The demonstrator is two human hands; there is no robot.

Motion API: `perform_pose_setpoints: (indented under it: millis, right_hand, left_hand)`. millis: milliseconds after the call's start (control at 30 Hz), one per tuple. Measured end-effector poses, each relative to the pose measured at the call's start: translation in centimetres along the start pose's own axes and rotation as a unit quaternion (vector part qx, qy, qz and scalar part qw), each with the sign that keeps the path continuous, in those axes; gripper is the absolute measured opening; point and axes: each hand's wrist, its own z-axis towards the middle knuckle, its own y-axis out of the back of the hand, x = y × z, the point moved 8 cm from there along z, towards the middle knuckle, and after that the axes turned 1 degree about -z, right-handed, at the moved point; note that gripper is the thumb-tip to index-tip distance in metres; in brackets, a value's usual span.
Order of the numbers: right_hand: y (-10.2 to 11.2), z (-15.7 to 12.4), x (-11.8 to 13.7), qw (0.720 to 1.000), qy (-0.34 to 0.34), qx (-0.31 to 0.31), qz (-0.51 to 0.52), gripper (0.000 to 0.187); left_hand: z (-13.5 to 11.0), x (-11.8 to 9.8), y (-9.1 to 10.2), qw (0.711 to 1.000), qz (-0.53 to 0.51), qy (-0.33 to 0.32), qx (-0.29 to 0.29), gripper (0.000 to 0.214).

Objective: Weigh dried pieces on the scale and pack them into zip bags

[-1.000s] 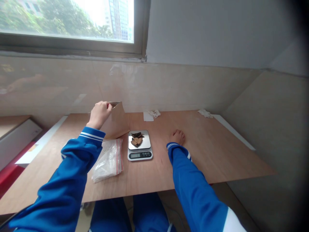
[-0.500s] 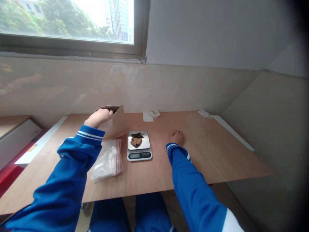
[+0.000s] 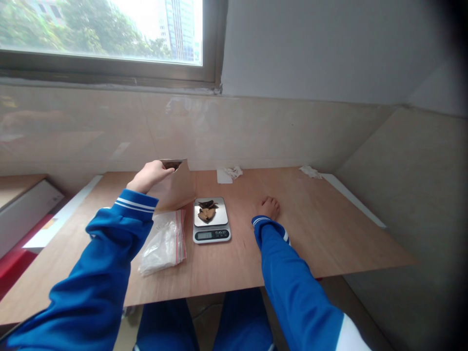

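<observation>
My left hand [image 3: 149, 176] is at the mouth of a brown paper bag [image 3: 179, 187] that stands open on the table. Its thumb side shows at the rim, but the other fingers are hidden, so its grip is unclear. Dark contents [image 3: 174, 165] show just inside the bag. My right hand [image 3: 269, 208] rests on the tabletop with its fingers curled in and nothing visible in it. Between the hands sits a digital kitchen scale [image 3: 212, 235], with several brown, dried, leaf-like pieces [image 3: 207, 213] on its steel plate. A stack of clear zip bags [image 3: 163, 246] lies left of the scale.
The wooden tabletop [image 3: 329, 234] runs up to a tiled wall [image 3: 256, 131] below a window. Near the wall are a white card [image 3: 224, 177], a crumpled tissue [image 3: 234, 172] beside it, and another tissue [image 3: 310, 171] farther right. A red item [image 3: 18, 265] is beyond the left edge.
My left hand has shifted slightly at the bag's mouth, with the thumb side a little farther right. My right hand and the pieces on the scale stay in place.
</observation>
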Motion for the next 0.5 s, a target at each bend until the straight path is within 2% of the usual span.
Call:
perform_pose_setpoints:
  millis: [100,267,400,500]
  right_hand:
    - [0.1,0.0,0.0,1.0,-0.004,0.001,-0.006,0.029]
    - [0.0,0.0,0.0,1.0,-0.008,0.002,-0.014,0.026]
    - [-0.3,0.1,-0.1,1.0,-0.009,0.002,-0.018,0.026]
    - [-0.5,0.1,-0.2,1.0,-0.009,0.0,-0.02,0.026]
  left_hand:
    - [-0.2,0.1,-0.3,0.999,0.03,0.029,0.019,0.034]
    - [0.2,-0.6,-1.3,0.997,0.039,-0.007,0.064,0.031]
    - [0.4,-0.4,-1.7,0.992,0.072,0.013,0.106,0.032]
    - [0.4,-0.2,-1.5,0.991,0.069,0.028,0.113,0.029]
